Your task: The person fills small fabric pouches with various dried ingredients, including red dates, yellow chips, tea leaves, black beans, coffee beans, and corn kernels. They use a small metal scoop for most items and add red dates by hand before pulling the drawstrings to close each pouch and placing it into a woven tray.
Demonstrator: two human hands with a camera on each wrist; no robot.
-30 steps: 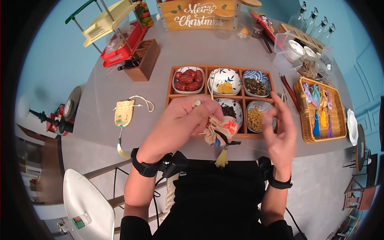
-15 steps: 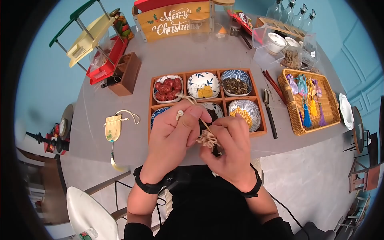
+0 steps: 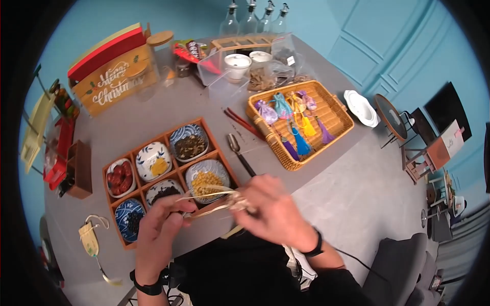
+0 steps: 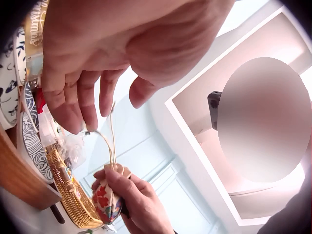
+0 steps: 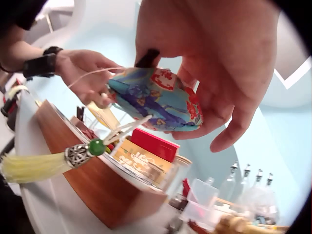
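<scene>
My right hand (image 3: 273, 209) grips a drawstring pouch (image 5: 161, 97) by its gathered neck. Blue and red patterns cover the pale cloth, and a yellow tassel (image 5: 36, 165) with a green bead (image 5: 96, 147) hangs from it. Facing it, my left hand (image 3: 157, 229) has loosely bent fingers, with the thumb apart from them in the left wrist view. Thin cream drawstrings (image 4: 111, 146) run from the pouch's neck up to the left fingertips. Just beyond both hands is a wooden divided box (image 3: 144, 193) holding patterned dishes.
The dishes hold red dates (image 3: 120, 178), yellow bits (image 3: 208, 182) and dark dried pieces (image 3: 190, 146). A wicker basket (image 3: 334, 118) of tasselled pouches sits at the right, beside a black-handled scoop (image 3: 240, 154). Another pouch (image 3: 89, 239) lies at the left.
The head view has swung to the right. My right hand came in and took hold of the pouch's neck, then moved away from the left hand, with the drawstrings now stretched between them.
</scene>
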